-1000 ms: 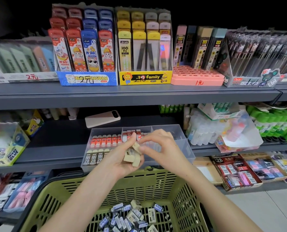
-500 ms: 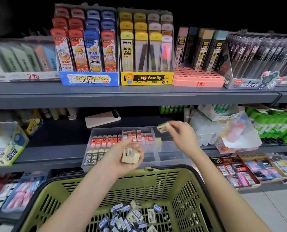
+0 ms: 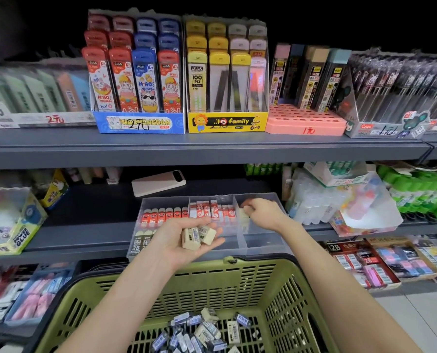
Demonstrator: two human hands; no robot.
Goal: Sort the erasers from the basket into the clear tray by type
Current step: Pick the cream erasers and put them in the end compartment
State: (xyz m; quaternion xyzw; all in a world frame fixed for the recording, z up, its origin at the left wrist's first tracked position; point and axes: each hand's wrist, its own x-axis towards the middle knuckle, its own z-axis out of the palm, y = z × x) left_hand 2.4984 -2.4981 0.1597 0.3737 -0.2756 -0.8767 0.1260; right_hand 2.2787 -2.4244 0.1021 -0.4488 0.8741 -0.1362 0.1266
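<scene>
The clear tray (image 3: 263, 247) sits on the middle shelf, split into compartments. Red-sleeved erasers (image 3: 165, 216) fill its left part, with 2B erasers (image 3: 137, 244) in front, and red-and-white erasers (image 3: 212, 210) stand in the middle part. My left hand (image 3: 184, 238) is cupped palm up in front of the tray, holding two cream erasers (image 3: 198, 235). My right hand (image 3: 260, 212) reaches into the right compartment, fingers pinched on one cream eraser (image 3: 244, 216). Below, the green basket (image 3: 283, 284) holds several loose erasers (image 3: 202, 332).
A beige phone (image 3: 158, 184) lies on the shelf behind the tray. Glue boxes (image 3: 10, 225) stand to the left, glue bottles (image 3: 311, 202) and green glue sticks (image 3: 421, 192) to the right. Pencil-lead displays (image 3: 179, 80) fill the upper shelf. More eraser boxes (image 3: 362, 262) sit lower right.
My right hand took one cream eraser from my left hand, carried it up over the tray, and has now lowered it into the right compartment. My left hand stayed put.
</scene>
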